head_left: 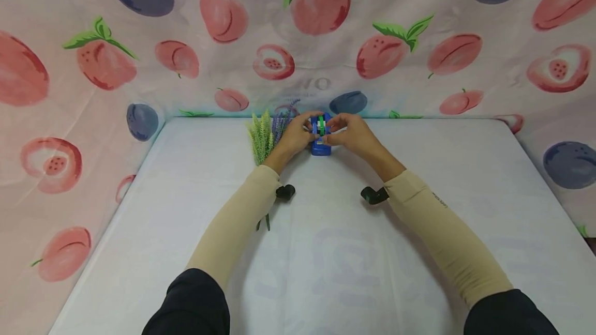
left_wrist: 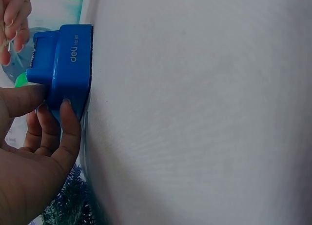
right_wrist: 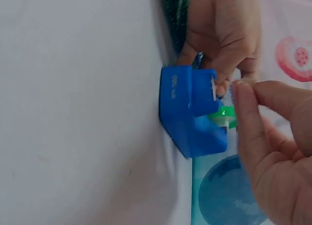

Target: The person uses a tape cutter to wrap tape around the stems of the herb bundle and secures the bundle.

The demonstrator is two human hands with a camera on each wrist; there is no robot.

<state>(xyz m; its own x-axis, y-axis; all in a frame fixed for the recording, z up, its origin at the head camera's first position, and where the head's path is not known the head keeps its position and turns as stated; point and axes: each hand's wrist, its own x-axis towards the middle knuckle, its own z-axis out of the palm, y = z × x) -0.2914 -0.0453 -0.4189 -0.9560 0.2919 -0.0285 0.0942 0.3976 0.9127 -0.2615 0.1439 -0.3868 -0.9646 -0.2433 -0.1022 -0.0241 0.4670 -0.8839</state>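
Note:
A blue tape dispenser (head_left: 321, 150) with a green tape roll (right_wrist: 224, 113) stands at the table's far edge. My left hand (head_left: 296, 134) grips its left side; in the left wrist view the thumb (left_wrist: 25, 99) presses one face and the fingertips another. The serrated cutter edge (right_wrist: 213, 88) faces the hands in the right wrist view. My right hand (head_left: 355, 134) is at the dispenser's right, its thumb and index fingertips bent close together beside the roll. I cannot tell whether a strip of tape lies between them.
Left of the dispenser lies a bunch of artificial flowers, pale green stems (head_left: 261, 136) and purple ones (head_left: 278, 124), partly behind my left forearm. A white cloth covers the table (head_left: 326, 252). A fruit-printed curtain (head_left: 326, 61) hangs right behind the far edge.

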